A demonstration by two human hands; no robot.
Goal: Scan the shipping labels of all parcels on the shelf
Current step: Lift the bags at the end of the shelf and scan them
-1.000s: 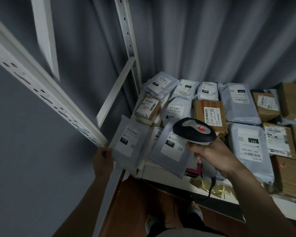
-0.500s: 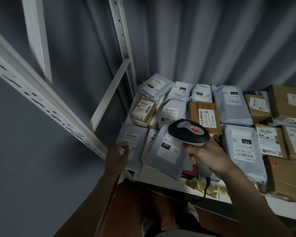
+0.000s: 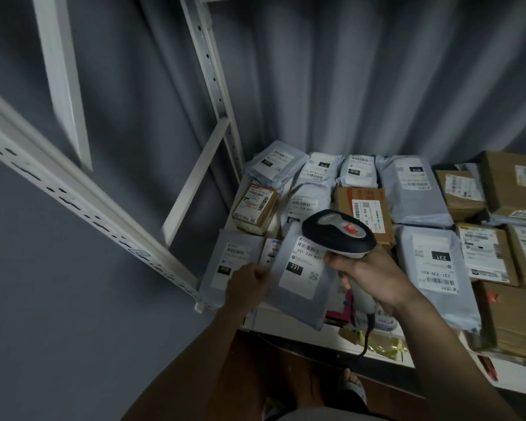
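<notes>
Can't read the fine print on the back-row labels (image 3: pixel 316 171), way too small. Scanner (image 3: pixel 337 233) head covers part of the box label (image 3: pixel 369 214). Cardboard boxes (image 3: pixel 516 183) cut off at right edge.

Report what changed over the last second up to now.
The left hand left the outer edge of the grey 010 mailer and moved right across it to the left edge of the grey 231 mailer, which it now touches. Its grip is unclear. The right hand kept gripping the scanner above the same mailer. The parcels stayed put.
</notes>
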